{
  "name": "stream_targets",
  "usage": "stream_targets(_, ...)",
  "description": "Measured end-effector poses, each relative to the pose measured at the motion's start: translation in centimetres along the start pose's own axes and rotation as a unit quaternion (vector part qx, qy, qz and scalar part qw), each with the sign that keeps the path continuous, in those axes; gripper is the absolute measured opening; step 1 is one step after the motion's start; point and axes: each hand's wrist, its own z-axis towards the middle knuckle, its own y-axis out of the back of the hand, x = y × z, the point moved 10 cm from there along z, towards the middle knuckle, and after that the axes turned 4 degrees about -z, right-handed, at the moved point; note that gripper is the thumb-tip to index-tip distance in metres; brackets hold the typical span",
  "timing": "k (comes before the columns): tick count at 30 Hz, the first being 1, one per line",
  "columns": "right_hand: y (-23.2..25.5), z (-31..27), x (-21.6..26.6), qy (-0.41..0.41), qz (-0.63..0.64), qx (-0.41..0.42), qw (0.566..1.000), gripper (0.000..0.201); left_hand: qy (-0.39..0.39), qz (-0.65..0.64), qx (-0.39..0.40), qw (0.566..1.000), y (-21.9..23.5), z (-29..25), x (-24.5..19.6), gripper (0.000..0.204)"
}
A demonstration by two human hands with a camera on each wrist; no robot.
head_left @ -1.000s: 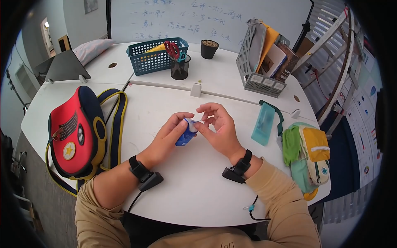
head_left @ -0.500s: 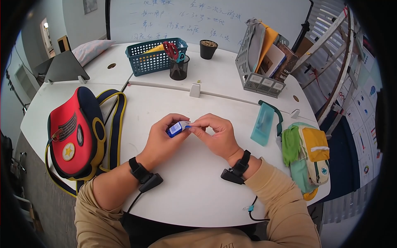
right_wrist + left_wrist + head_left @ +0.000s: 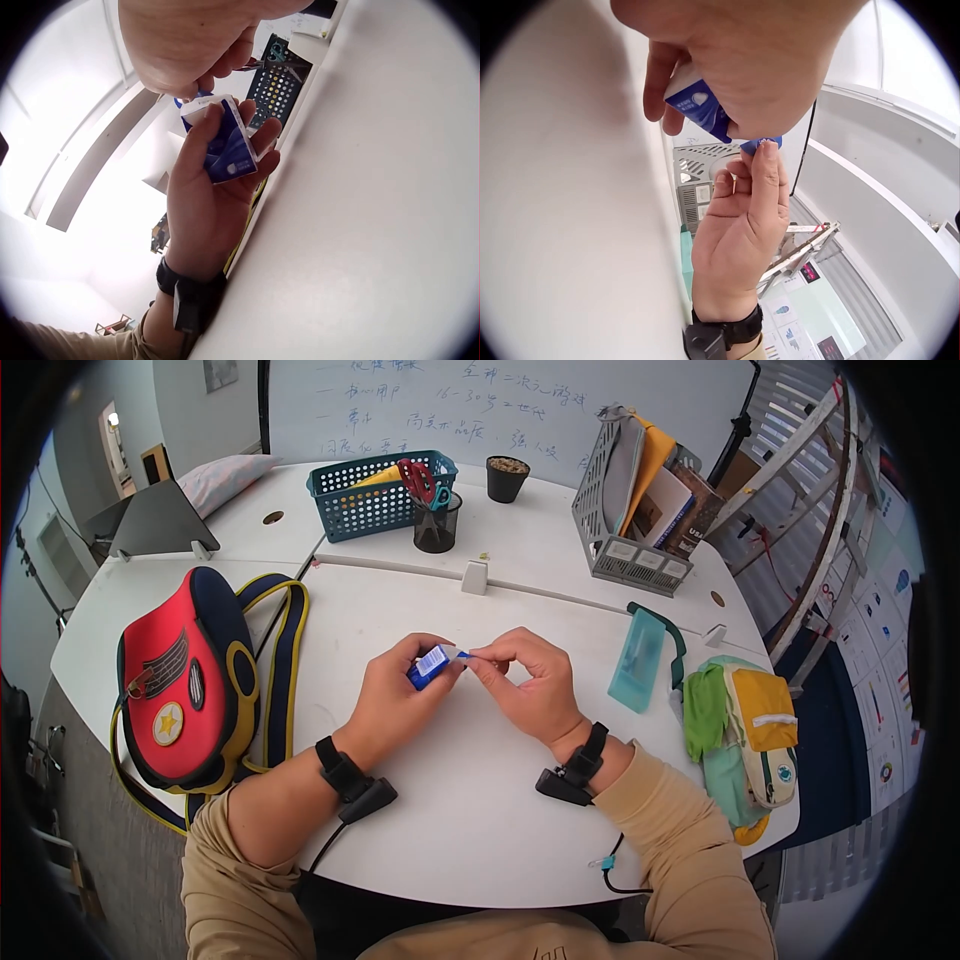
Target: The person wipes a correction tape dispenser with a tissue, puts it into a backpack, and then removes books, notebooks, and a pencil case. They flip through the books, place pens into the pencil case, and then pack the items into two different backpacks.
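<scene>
Above the middle of the counter (image 3: 480, 800), the left hand (image 3: 392, 685) grips a blue-and-white carton (image 3: 432, 663); the right hand (image 3: 532, 678) pinches its blue end flap (image 3: 751, 146). Probably light, thin, crushable card, best held gently by its sides. The right wrist view shows the left thumb across a broad face, hidden from the head view.

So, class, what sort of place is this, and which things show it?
Probably an office or meeting room: a written-on whiteboard stands behind the white table, which holds a loaded file rack.
</scene>
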Motion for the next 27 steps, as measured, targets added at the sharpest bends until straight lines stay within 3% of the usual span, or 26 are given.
stream_targets(4, 0.5, 0.1, -0.5, -0.013, -0.013, -0.031, 0.999, 0.01, -0.021, 0.034, 0.036, 0.999, -0.5, -0.2, -0.3, 0.036)
stream_targets(7, 0.7, 0.1, -0.4, -0.016, -0.012, -0.044, 0.999, 0.01, 0.068, -0.037, 0.046, 0.996, -1.0, -0.2, 1.3, 0.038)
stream_targets(16, 0.2, 0.4, 0.3, 0.016, -0.044, 0.001, 0.999, 0.014, 0.135, -0.18, 0.05, 0.973, -1.6, -0.1, 2.3, 0.038)
stream_targets(19, 0.1, 0.4, 0.2, 0.01, -0.048, 0.009, 0.999, 0.015, 0.171, -0.213, 0.086, 0.958, -2.3, -0.4, 2.2, 0.041)
stream_targets(22, -0.1, 0.4, 0.2, 0.028, -0.047, 0.014, 0.998, 0.017, 0.14, -0.219, 0.129, 0.957, -3.0, -0.3, 2.7, 0.045)
stream_targets(27, -0.2, 0.4, 0.5, 0.032, -0.045, 0.019, 0.998, 0.019, 0.155, -0.255, 0.164, 0.94, -3.7, -0.9, 2.6, 0.054)
